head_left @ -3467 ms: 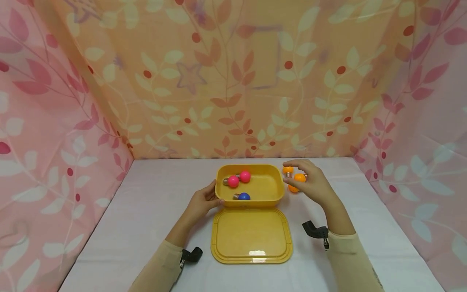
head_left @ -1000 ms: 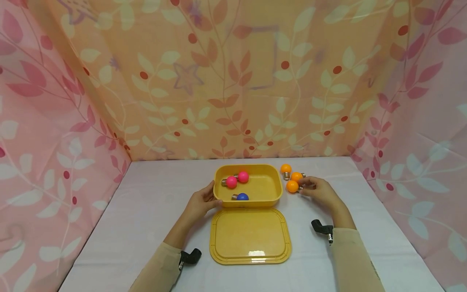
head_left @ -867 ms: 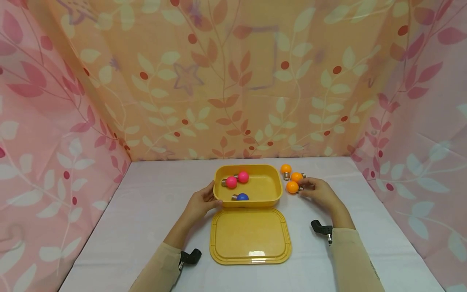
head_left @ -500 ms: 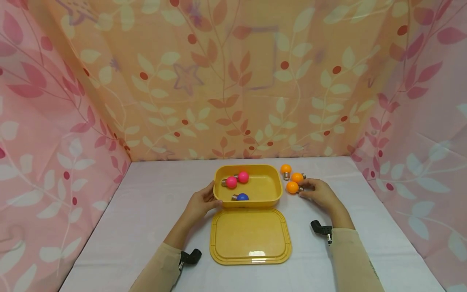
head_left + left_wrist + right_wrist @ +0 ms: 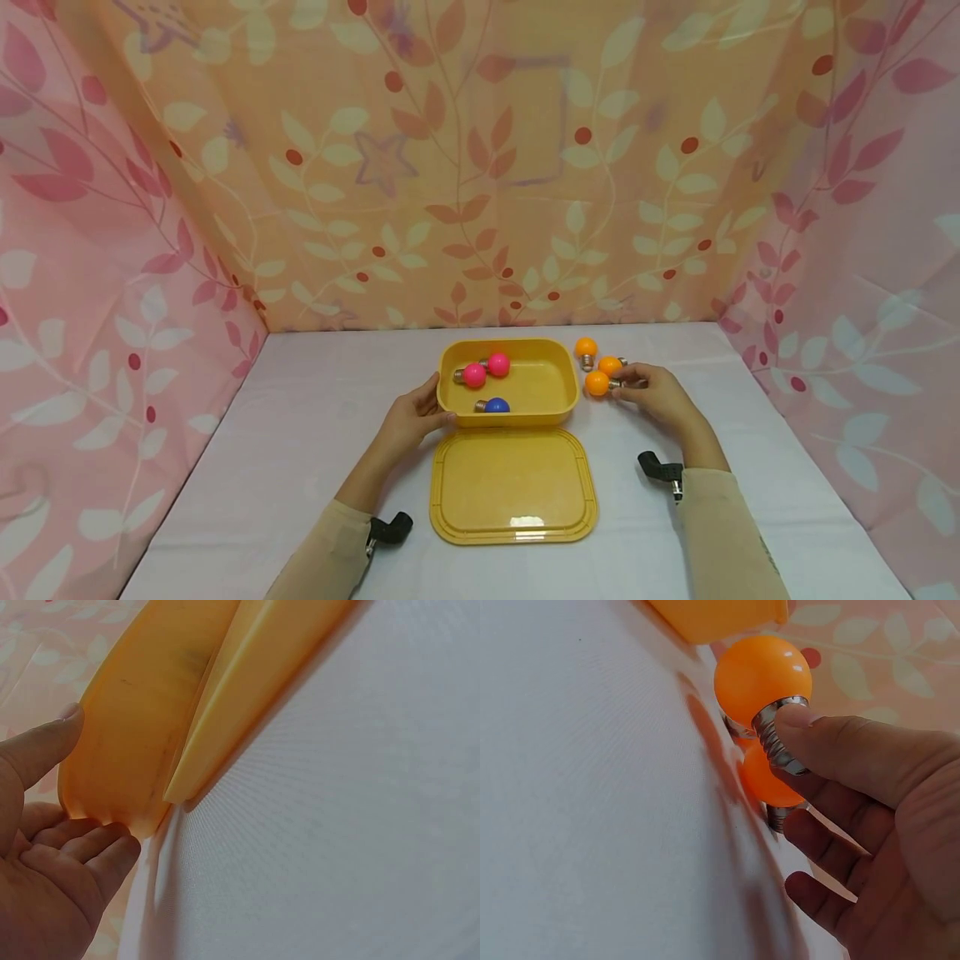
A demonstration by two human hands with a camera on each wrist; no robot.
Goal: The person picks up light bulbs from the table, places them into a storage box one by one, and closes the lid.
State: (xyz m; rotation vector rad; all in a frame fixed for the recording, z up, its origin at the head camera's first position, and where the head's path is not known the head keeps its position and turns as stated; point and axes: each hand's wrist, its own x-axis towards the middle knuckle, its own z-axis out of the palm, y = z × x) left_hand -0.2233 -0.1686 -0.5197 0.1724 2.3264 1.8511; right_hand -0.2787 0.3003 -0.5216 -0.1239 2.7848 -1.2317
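Observation:
At the left end of the yellow plastic box (image 5: 542, 379) my left hand (image 5: 407, 421) holds the corner. In the left wrist view the thumb lies on one wall and the fingers (image 5: 112, 859) on the adjoining one. My right hand (image 5: 660, 398) pinches the metal screw base of an orange light bulb (image 5: 761, 679) between thumb and index finger; the other fingers curl loosely. Two more orange bulbs lie close by, one right behind (image 5: 610, 366) and one farther back (image 5: 586, 347). Inside the box are two pink bulbs (image 5: 474, 375) and a blue bulb (image 5: 497, 405).
A yellow lid (image 5: 513, 483) lies flat on the white tabletop (image 5: 315, 392), just in front of the box. Patterned cloth (image 5: 480, 208) hangs behind and on both sides of the table. Black wrist cameras (image 5: 392, 528) jut inward from both sleeves.
My right hand has come down from above the orange bulbs to the nearest one's base and pinches it; that bulb has shifted very slightly left. The left hand keeps its hold.

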